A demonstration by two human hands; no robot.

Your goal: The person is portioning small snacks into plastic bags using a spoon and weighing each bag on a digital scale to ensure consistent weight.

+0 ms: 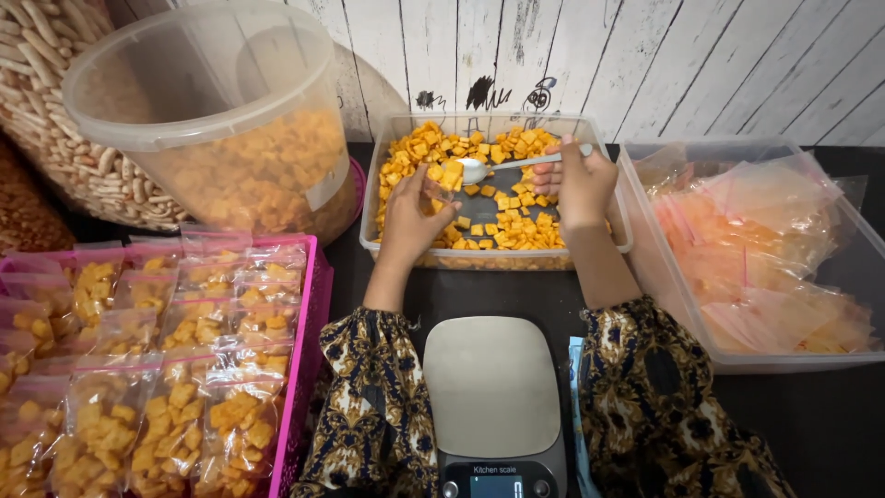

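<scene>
My right hand (579, 182) grips the handle of a white spoon (479, 169), whose bowl rests among orange square crackers (433, 152) in a clear rectangular tub (369, 198). My left hand (412, 219) reaches into the same tub with fingers spread over the crackers, touching a few; it looks empty. Both arms wear dark patterned sleeves. A silver kitchen scale (493, 387) with a bare platform sits on the black table just in front of me, between my forearms.
A large clear bucket (221, 111) of the same crackers stands at the back left. A pink tray (309, 350) on the left holds several filled small bags. On the right is a clear tub (664, 267) of empty plastic bags. A sack of stick snacks (83, 166) sits far left.
</scene>
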